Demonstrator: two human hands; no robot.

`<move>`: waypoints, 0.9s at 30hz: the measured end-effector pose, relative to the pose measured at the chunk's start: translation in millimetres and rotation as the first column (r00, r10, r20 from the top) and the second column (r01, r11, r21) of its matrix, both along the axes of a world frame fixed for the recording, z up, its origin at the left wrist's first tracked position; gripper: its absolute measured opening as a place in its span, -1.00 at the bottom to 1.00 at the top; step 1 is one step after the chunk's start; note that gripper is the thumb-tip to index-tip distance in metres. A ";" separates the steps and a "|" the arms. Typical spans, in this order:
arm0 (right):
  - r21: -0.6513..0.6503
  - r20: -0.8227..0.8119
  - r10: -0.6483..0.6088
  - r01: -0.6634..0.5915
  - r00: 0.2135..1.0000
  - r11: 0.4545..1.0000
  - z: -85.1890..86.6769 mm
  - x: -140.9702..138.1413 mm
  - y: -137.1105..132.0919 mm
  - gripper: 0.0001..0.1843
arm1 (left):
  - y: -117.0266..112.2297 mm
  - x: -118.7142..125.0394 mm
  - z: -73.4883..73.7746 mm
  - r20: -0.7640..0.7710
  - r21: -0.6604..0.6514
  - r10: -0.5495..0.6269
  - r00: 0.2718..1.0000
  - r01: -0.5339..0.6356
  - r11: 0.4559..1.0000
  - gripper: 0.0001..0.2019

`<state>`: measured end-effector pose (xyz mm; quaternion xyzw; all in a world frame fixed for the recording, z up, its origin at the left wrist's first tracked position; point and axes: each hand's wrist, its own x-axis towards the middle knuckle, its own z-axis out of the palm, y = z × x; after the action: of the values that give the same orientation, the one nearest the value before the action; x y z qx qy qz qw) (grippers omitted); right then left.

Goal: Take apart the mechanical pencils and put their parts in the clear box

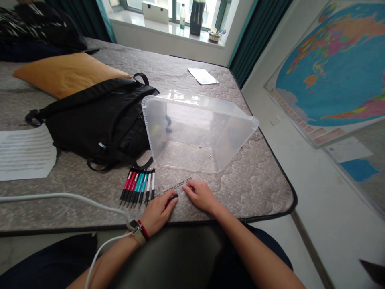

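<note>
My left hand point(159, 210) is closed around a short red-and-black pen piece point(171, 199), its tip end pointing towards my right hand. It wears a watch and a red band at the wrist. Just to the right, my right hand point(200, 196) rests on the mattress with curled fingers; whatever they may pinch is hidden. Left of my hands lies a row of several pens point(138, 186), red, teal and white with black grips. Beyond them a clear plastic bin point(237, 124) lies on its side, opening towards me, and a tiny metal part point(210, 155) shows inside its outline.
A black backpack point(90, 116) leans against the bin's left side, with a yellow pillow point(69, 72) behind it. Printed paper point(27, 154) lies at left and a white sheet point(203, 76) at the back. A white cable point(69, 196) runs to my left wrist across the mattress point(258, 188).
</note>
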<state>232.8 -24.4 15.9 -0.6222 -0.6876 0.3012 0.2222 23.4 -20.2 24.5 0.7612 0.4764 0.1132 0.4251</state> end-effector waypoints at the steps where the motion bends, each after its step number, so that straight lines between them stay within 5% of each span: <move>1: -0.006 -0.007 -0.005 0.005 1.000 1.000 0.3 -0.1 0.2 -0.66 | 0.3 -0.1 -0.5 0.004 0.002 -0.008 1.000 0.008 1.000 -0.67; 10: -0.062 -0.182 0.164 -0.178 0.970 0.982 4.6 -10.0 -5.1 -0.53 | 1.0 0.2 2.9 0.026 -0.005 -0.034 0.999 0.034 0.999 -0.63; 17: -0.083 -0.266 0.130 -0.157 0.955 0.984 3.5 -8.9 -3.7 -0.59 | 0.7 0.4 2.4 0.000 0.024 -0.032 0.999 0.032 0.999 -0.64; 22: -0.219 -0.421 0.027 -0.131 0.907 0.967 5.1 -7.9 -2.8 -0.62 | -0.1 -0.4 -2.0 0.024 0.031 0.035 0.999 -0.036 0.999 -0.77; 27: -0.175 -0.398 0.086 -0.168 0.913 0.970 2.6 -15.1 -6.4 -0.60 | -1.3 0.9 -1.3 0.057 -0.024 0.018 0.998 -0.017 1.000 -0.85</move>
<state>217.8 -30.8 18.5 -0.5237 -0.6343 0.5014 0.2683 24.3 -21.5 23.2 0.7485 0.4719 0.1332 0.4465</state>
